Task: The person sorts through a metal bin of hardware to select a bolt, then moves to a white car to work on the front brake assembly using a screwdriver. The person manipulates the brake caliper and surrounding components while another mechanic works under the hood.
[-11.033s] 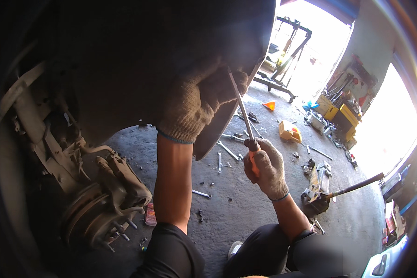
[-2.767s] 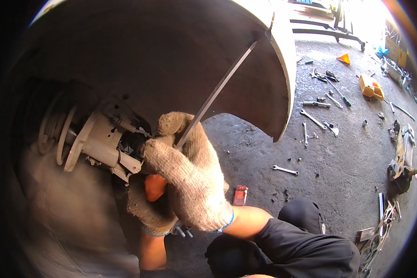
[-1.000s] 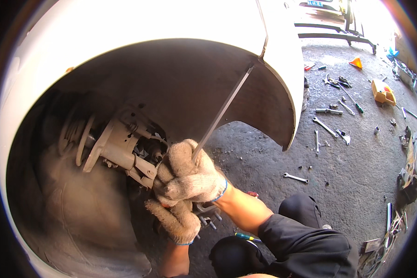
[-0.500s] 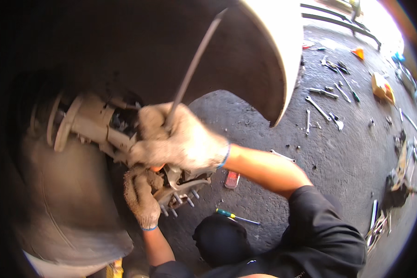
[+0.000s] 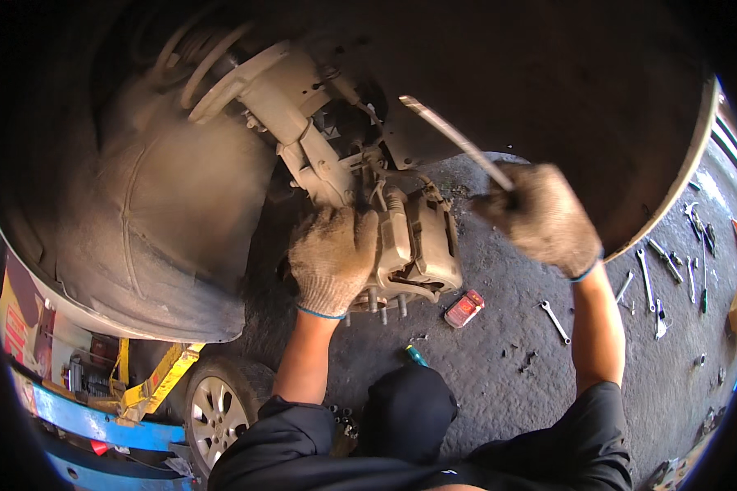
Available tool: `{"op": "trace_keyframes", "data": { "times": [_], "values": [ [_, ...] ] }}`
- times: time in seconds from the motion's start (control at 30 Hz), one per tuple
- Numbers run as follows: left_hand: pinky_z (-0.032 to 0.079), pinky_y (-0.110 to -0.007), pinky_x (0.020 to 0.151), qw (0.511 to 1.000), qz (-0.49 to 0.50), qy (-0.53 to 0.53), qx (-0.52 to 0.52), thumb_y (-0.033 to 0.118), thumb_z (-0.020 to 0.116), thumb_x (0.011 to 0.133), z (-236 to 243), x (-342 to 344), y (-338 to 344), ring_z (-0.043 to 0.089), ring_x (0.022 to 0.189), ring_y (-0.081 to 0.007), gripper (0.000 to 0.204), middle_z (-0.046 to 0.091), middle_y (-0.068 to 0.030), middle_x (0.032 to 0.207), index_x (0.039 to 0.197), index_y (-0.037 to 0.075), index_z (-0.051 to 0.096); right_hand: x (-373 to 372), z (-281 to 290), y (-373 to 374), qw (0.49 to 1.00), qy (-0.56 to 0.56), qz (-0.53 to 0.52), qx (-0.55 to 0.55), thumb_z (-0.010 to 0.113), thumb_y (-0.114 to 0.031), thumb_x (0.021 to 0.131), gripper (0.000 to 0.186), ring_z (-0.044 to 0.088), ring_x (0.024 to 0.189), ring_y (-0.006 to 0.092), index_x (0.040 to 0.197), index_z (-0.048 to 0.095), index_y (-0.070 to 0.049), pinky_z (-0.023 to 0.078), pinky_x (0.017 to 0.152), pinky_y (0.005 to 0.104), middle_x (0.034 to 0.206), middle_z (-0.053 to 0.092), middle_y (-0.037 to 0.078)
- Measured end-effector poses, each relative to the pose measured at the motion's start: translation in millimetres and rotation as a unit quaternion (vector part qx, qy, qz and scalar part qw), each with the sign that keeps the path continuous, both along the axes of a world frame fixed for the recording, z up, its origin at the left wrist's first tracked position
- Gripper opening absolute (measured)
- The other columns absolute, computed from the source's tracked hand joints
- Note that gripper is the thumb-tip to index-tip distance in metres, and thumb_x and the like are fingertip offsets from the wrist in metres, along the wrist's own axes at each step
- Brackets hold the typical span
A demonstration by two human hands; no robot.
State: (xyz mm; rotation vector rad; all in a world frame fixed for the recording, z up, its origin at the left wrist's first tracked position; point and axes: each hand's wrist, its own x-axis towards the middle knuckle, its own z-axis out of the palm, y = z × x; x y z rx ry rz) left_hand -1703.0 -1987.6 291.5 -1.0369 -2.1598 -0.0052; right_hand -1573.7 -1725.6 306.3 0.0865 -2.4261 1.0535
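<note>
I look up into a car's wheel arch. My left hand [image 5: 332, 258], in a knitted work glove, grips the left side of the brake caliper [image 5: 418, 241] on the wheel hub. My right hand [image 5: 543, 217], also gloved, is closed around a long metal rod tool [image 5: 454, 141] whose free end points up and left toward the suspension strut [image 5: 295, 123]. The rod's tip hangs clear of the caliper. Wheel studs [image 5: 382, 308] stick out below the caliper.
A small red box [image 5: 464, 308] and a green-handled screwdriver [image 5: 414, 355] lie on the concrete floor under the hub. Several wrenches [image 5: 659, 282] are scattered at right. A removed wheel [image 5: 221, 409] stands at lower left beside a yellow and blue lift arm [image 5: 151, 385]. The fender liner [image 5: 139, 221] curves at left.
My right hand has pulled the rod away from the hub to the right. My left hand has moved up onto the caliper. The view has swung closer to the hub.
</note>
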Motion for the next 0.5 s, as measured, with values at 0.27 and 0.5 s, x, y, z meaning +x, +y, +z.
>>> {"op": "trace_keyframes", "data": {
  "times": [0.27,0.5],
  "values": [
    [0.053,-0.047,0.064,0.996,-0.004,0.046,0.080,0.019,0.072,0.088,-24,-13,-3,0.065,0.075,-0.0344,0.010,0.063,-0.0118,0.080,0.086,0.010,0.070,80,24,54,0.989,-0.114,0.085,-0.030,0.089,-0.014,0.077,0.047,0.046,0.050,0.0111,0.064,0.044,-0.012,0.037,0.047,0.0325,0.058,0.048,-0.002],
    [0.055,-0.046,0.067,0.992,-0.067,0.093,0.056,0.016,0.071,0.085,-18,-6,-15,0.068,0.082,-0.0307,0.016,0.065,-0.0097,0.089,0.100,0.010,0.074,121,25,67,0.875,0.207,0.366,-0.239,0.080,-0.012,0.087,0.036,0.052,0.043,0.0122,0.071,0.047,-0.014,0.038,0.038,0.0268,0.059,0.055,0.004]
  ]
}}
